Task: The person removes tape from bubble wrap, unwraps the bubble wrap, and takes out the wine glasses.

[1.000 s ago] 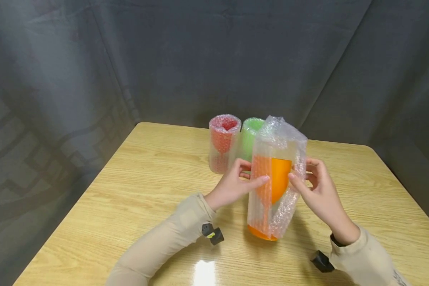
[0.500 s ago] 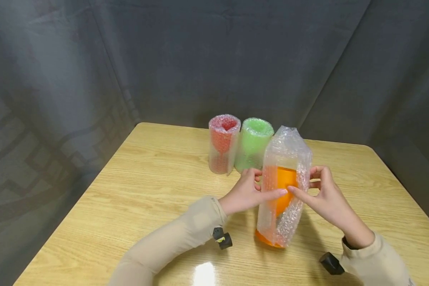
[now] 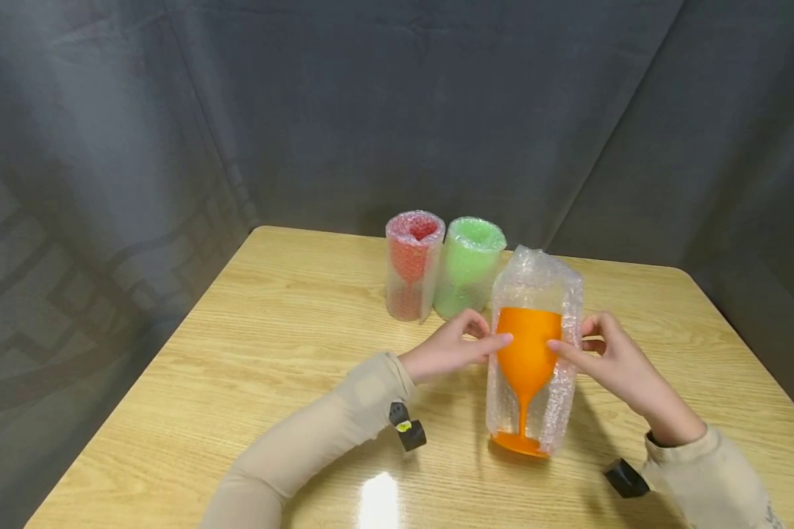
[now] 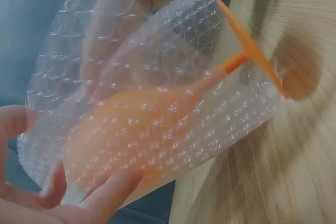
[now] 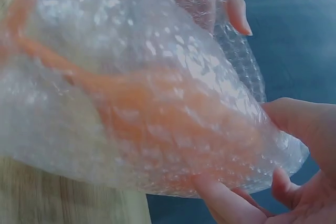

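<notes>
An orange wine goblet [image 3: 528, 349] stands slightly tilted on the table, its foot down on the wood. A sheet of bubble wrap [image 3: 534, 279] stands around its back and sides, rising above the rim, with the front parted so bowl and stem show bare. My left hand [image 3: 451, 351] pinches the wrap's left edge, thumb over the front. On the other side, my right hand [image 3: 617, 364] grips the right edge, its thumb at the bowl. Seen from the left wrist, the goblet's foot [image 4: 254, 51] sticks out of the wrap; in the right wrist view, bubble wrap [image 5: 157, 40] veils the bowl.
Behind and to the left, a red goblet [image 3: 410, 261] and a green goblet [image 3: 470, 268] stand upright, each rolled in bubble wrap. The wooden table [image 3: 291, 323] ends at a dark grey curtain [image 3: 344, 117].
The goblet and wrap have shifted right and nearer. The wrap's left flap, earlier drawn across the bowl, has been pulled back to the left, baring the goblet's front.
</notes>
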A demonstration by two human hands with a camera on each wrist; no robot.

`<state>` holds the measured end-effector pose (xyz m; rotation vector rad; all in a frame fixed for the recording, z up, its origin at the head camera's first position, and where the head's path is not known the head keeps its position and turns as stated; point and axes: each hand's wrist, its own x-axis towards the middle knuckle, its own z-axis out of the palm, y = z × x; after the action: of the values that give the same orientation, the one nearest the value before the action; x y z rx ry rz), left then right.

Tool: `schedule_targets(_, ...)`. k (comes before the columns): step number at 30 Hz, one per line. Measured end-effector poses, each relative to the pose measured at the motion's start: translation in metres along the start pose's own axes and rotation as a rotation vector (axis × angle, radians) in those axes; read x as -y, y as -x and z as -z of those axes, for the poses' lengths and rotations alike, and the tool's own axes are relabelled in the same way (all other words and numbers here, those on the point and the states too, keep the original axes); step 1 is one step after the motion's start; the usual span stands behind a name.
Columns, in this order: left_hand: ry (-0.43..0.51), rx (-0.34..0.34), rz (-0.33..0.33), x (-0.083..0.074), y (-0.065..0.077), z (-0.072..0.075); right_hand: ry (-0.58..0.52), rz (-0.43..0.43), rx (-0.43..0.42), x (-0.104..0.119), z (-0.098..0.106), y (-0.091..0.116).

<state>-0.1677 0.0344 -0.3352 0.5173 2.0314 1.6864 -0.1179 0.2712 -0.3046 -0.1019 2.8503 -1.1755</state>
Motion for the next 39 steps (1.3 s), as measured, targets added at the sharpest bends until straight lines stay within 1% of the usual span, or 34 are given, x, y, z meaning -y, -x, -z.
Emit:
schedule_targets(2,0.054,0.05,-0.01,0.002,-0.002,0.001,0.001,-0.001,0.007,-0.003,0.002,0.0)
schedule_targets(5,0.115,0.106,-0.004,0.004,-0.004,0.004,-0.03,0.019,0.018,-0.007,0.004,0.0)
schedule_targets(8,0.128,0.134,0.011,0.004,-0.006,0.007,-0.073,0.045,0.026,-0.011,0.006,0.0)
schedule_targets(10,0.114,0.143,0.018,0.005,-0.006,0.01,-0.101,0.06,0.032,-0.014,0.007,0.0)
schedule_targets(13,0.099,0.145,0.023,0.006,-0.008,0.013,-0.123,0.071,0.046,-0.018,0.008,-0.002)
schedule_targets(15,0.094,0.141,0.021,0.008,-0.009,0.015,-0.118,0.063,0.052,-0.021,0.009,-0.003)
schedule_targets(18,0.078,0.114,0.029,0.012,-0.011,0.018,-0.072,0.03,0.055,-0.023,0.01,-0.005)
schedule_targets(21,0.04,0.076,0.041,0.015,-0.012,0.021,-0.019,0.004,0.056,-0.024,0.011,-0.007)
schedule_targets(23,0.011,0.061,0.042,0.016,-0.013,0.023,-0.003,-0.006,0.057,-0.026,0.013,-0.008)
schedule_targets(28,-0.025,0.058,0.029,0.02,-0.014,0.027,0.007,-0.029,0.065,-0.033,0.018,-0.006)
schedule_targets(35,-0.03,0.048,0.047,0.026,-0.014,0.032,0.059,-0.042,0.07,-0.049,0.026,-0.003)
schedule_targets(39,-0.036,0.042,0.044,0.031,-0.014,0.035,0.078,-0.051,0.074,-0.056,0.03,-0.003)
